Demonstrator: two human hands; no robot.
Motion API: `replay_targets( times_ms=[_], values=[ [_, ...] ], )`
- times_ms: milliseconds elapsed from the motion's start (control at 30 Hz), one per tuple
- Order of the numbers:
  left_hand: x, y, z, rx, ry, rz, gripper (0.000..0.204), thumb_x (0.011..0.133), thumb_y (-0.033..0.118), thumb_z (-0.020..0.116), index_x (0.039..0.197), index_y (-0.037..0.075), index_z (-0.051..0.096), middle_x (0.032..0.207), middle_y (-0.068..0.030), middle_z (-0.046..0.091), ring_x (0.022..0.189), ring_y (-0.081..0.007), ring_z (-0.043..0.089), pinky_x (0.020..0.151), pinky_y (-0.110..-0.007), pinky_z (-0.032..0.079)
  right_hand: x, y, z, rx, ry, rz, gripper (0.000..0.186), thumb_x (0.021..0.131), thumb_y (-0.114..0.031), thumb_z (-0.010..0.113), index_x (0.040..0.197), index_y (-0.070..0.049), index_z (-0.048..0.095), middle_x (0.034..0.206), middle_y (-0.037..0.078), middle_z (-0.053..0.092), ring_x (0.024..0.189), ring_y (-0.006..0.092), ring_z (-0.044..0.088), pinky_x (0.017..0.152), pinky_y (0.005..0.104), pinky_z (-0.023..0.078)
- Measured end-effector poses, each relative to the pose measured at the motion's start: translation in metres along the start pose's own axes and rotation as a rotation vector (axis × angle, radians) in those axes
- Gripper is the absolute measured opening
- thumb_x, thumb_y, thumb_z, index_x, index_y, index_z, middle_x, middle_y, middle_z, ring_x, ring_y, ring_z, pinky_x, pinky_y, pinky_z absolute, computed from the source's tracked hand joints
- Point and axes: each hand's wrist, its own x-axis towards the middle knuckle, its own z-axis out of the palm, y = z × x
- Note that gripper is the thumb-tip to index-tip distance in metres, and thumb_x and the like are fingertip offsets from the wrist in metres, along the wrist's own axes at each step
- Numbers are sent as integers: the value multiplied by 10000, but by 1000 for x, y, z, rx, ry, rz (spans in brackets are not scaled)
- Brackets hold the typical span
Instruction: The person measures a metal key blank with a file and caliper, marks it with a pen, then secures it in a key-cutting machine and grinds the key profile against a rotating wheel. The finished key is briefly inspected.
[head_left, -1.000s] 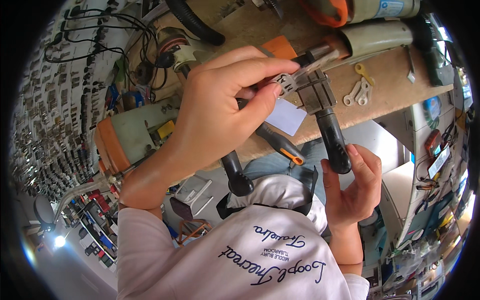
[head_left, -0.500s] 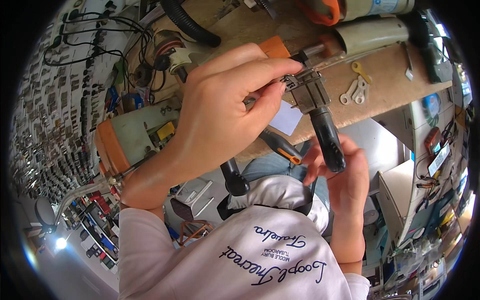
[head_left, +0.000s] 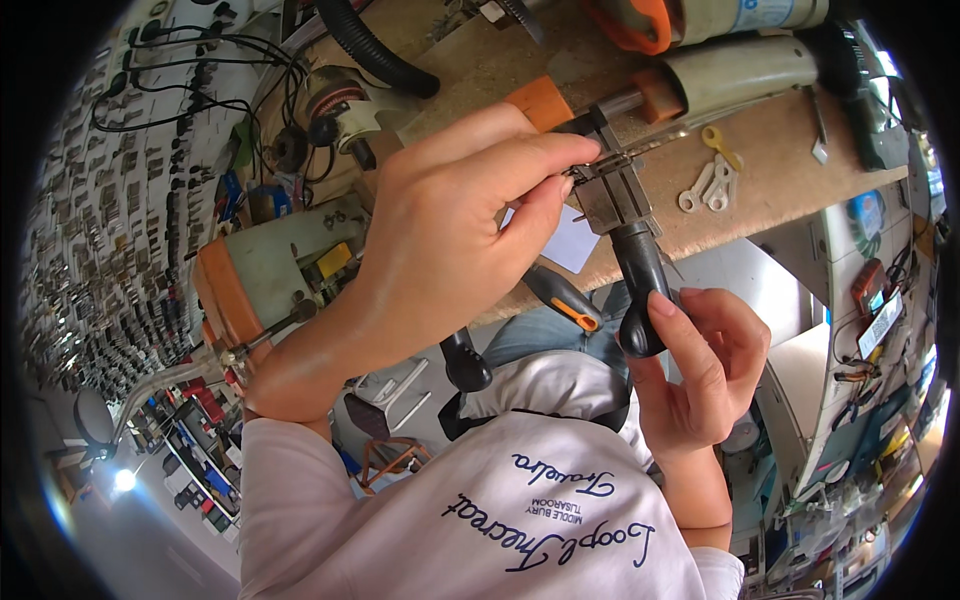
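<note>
My left hand (head_left: 470,200) pinches a small metal key (head_left: 578,175) between thumb and forefinger, at the jaws of a metal clamp (head_left: 615,195). Most of the key is hidden by the fingertips. Below the clamp hangs its black handle (head_left: 640,285). My right hand (head_left: 705,375) has its fingertips on the handle's lower end, with the fingers bent. Another black handle (head_left: 465,362) shows beneath my left wrist. The clamp stands at the front edge of the wooden bench (head_left: 700,235).
Pale and yellow key-shaped pieces (head_left: 715,185) lie right of the clamp. A cream power tool (head_left: 740,75) lies behind it. An orange-and-grey machine (head_left: 230,290) stands left, near black cables (head_left: 200,40) and many hanging keys (head_left: 90,260). An orange-and-black tool handle (head_left: 565,300) juts past the bench edge.
The clamp's black handle has turned, its lower end swinging left. My right hand has shifted from behind the handle to its right side. My left hand stays at the clamp, slightly lower.
</note>
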Motion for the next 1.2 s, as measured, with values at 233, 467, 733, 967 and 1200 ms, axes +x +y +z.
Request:
replay_targets(
  times_ms=[233, 467, 733, 967, 1200],
  values=[
    [3, 1, -1, 74, 8, 64, 243, 691, -76, 576, 912, 6, 633, 659, -45, 534, 579, -95, 504, 510, -198, 381, 3, -3, -9, -27, -112, -15, 394, 581, 32, 686, 965, 5, 598, 887, 143, 518, 737, 208, 535, 576, 252, 460],
    [4, 1, -4, 81, -26, 70, 242, 685, -71, 578, 907, 9, 634, 648, -47, 518, 565, -104, 488, 501, -206, 371, 2, -1, -10, -13, -117, -15, 412, 555, 17, 693, 955, 10, 598, 884, 151, 521, 750, 222, 539, 607, 263, 460],
    [0, 0, -6, 84, -24, 66, 244, 684, -66, 582, 910, 10, 635, 656, -47, 522, 569, -107, 487, 505, -205, 373, 0, -3, -9, 1116, -124, 998, 434, 679, -134, 700, 998, 81, 499, 874, 95, 547, 748, 137, 541, 613, 228, 446],
    [-3, 1, -5, 77, -17, 39, 236, 689, -66, 580, 908, 5, 634, 662, -50, 530, 572, -107, 491, 510, -204, 377, 4, -1, 5, -37, 37, -59, 450, 510, 130, 666, 940, 50, 559, 798, 145, 554, 586, 188, 521, 473, 230, 428],
    [-2, 2, -5, 86, -8, 65, 243, 685, -74, 579, 910, 3, 632, 663, -51, 535, 572, -106, 494, 511, -204, 378, 2, 1, 2, 31, 36, -38, 502, 480, 119, 670, 964, 5, 598, 856, 138, 554, 593, 170, 502, 499, 227, 417]
  ],
)
